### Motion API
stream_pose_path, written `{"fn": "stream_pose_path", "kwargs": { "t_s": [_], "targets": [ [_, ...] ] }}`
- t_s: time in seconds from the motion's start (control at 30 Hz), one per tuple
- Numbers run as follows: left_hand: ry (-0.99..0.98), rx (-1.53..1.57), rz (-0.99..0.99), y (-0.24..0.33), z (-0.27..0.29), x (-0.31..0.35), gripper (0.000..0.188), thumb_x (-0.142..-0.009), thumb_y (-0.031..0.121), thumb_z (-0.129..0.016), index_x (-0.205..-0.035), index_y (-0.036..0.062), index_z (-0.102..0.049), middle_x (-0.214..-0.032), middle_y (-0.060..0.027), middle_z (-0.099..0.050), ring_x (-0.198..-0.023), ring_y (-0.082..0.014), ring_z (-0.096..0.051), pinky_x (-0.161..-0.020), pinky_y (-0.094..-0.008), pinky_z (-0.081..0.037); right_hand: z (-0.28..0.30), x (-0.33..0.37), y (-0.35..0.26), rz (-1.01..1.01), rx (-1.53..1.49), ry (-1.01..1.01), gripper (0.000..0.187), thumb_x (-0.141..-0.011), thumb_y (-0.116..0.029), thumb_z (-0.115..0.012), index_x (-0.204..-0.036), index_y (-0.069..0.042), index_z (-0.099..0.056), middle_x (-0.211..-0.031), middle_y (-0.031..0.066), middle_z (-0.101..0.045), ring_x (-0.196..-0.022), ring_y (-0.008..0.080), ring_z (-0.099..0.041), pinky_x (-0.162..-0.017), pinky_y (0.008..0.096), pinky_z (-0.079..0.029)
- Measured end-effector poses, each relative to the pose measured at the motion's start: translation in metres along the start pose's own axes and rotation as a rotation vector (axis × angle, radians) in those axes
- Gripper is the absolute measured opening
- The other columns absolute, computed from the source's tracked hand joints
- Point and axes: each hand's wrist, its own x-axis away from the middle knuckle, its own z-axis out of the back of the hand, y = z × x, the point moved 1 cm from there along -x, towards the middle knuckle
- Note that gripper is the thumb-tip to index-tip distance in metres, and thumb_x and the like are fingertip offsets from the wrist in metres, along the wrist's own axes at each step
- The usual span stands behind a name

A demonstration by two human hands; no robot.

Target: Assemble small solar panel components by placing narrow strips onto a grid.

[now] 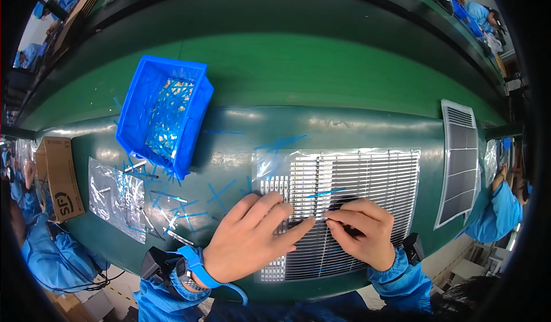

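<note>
Strip sheet [373,176], head view — lies on the dark green bench [229,155] below both hands, its pale strips in rows, with clear film showing at its upper left corner. From my remote seat I see the left hand [247,239] laid over the sheet's left part, palm down, fingers loosely spread, index finger reaching toward the middle; I make out nothing gripped in it. The right hand [364,230] is curled, thumb and forefinger nearly meeting just beside that left fingertip. Whether a strip sits in the pinch, I cannot tell.

A blue sliver [327,193] lies across the rows just above the fingers. More blue slivers litter the bench around the blue bin [196,115] and the clear bag [115,201].

My worries: a pull at a steep angle could bend or crease a thin strip. If the left palm lifts or slides, the sheet could shift and rows go crooked. Loose slivers might cling to fingers or slip under the film — and the cord [236,289] at the left wrist could catch the sheet's lower edge.
</note>
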Motion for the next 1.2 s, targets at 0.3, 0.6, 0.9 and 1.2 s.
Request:
{"fn": "stream_pose_path", "kwargs": {
  "t_s": [0.3,0.6,0.9,1.2],
  "targets": [
    [-0.022,-0.004,0.006,0.002,0.0,0.002,0.07,-0.067,0.037,-0.084,-0.134,0.0295,-0.069,-0.113,-0.0006,-0.052,-0.119,-0.0239,-0.052,-0.099,-0.0422,-0.042,0.003,0.003,0.001,-0.08,-0.028,-0.003,0.026,-0.078,0.003,-0.079,-0.102,-0.007,-0.08,-0.091,0.0062,-0.07,-0.068,0.0148,-0.068,-0.057,0.0266,-0.057],
    [-0.026,0.004,0.013,0.0,-0.001,0.0,0.069,-0.067,0.036,-0.085,-0.133,0.0298,-0.07,-0.112,-0.0004,-0.052,-0.119,-0.0237,-0.052,-0.099,-0.0421,-0.042,0.001,-0.004,0.0,-0.13,-0.067,0.004,0.019,-0.08,-0.001,-0.083,-0.098,-0.005,-0.079,-0.09,0.0062,-0.07,-0.064,0.0112,-0.067,-0.053,0.0236,-0.055],
    [0.023,0.063,-0.014,0.001,0.008,0.003,0.062,-0.073,0.029,-0.081,-0.134,0.0215,-0.07,-0.111,-0.0037,-0.054,-0.121,-0.0258,-0.054,-0.098,-0.0412,-0.044,0.0,-0.005,-0.006,-0.147,-0.083,0.042,0.019,-0.076,-0.001,-0.087,-0.091,-0.003,-0.077,-0.085,0.006,-0.069,-0.059,0.0089,-0.062,-0.052,0.0239,-0.049],
    [0.169,0.033,0.307,0.009,0.061,0.048,0.032,-0.081,0.018,-0.082,-0.111,0.0113,-0.077,-0.109,-0.0082,-0.069,-0.106,-0.0294,-0.067,-0.087,-0.0432,-0.053,0.005,-0.001,-0.002,-0.183,-0.183,0.03,0.021,-0.074,-0.002,-0.087,-0.092,-0.002,-0.077,-0.085,0.0081,-0.067,-0.064,0.0118,-0.061,-0.055,0.026,-0.049]
  ]
}}
